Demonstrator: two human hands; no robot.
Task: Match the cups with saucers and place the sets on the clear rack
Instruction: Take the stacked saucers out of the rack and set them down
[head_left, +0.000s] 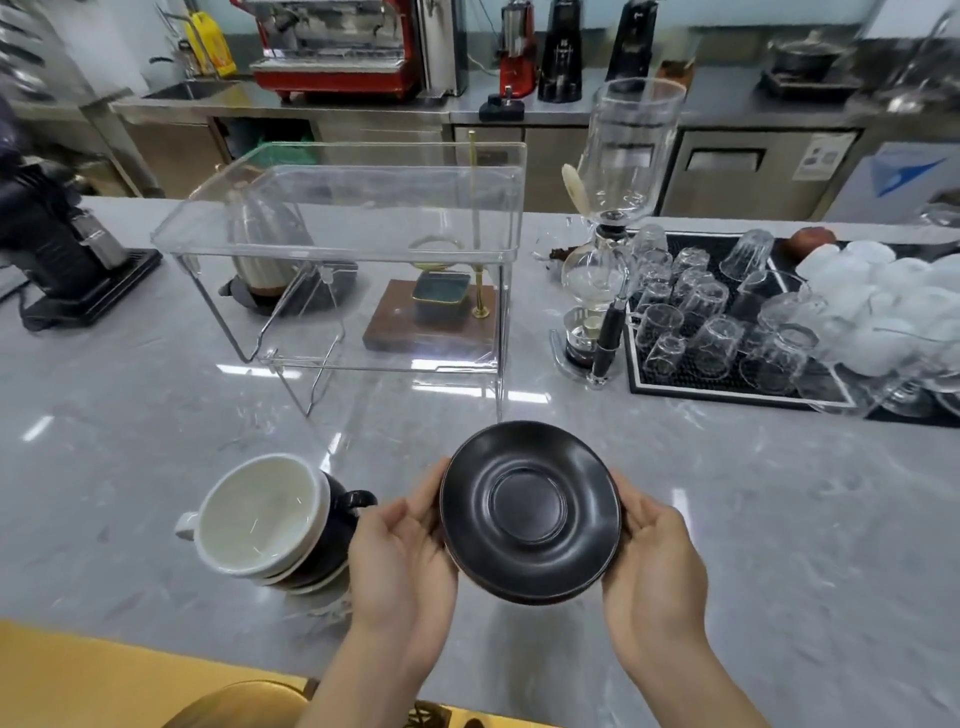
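text: none legible | sticker on steel cabinet door (824, 156): print too blurred to read (same for the blue-marked white box (904, 179))

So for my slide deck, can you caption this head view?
Both hands hold black saucers above the counter, stacked cups beside, clear rack behind.

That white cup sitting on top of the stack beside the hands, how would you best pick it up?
Probably by its handle. The white cup sits nested on top of the stack of cups, tilted toward the camera, with its small handle sticking out on the far left, clear of the other cups. Come from the left and pinch it, or grip the open rim from above. Both hands currently hold the black saucers.
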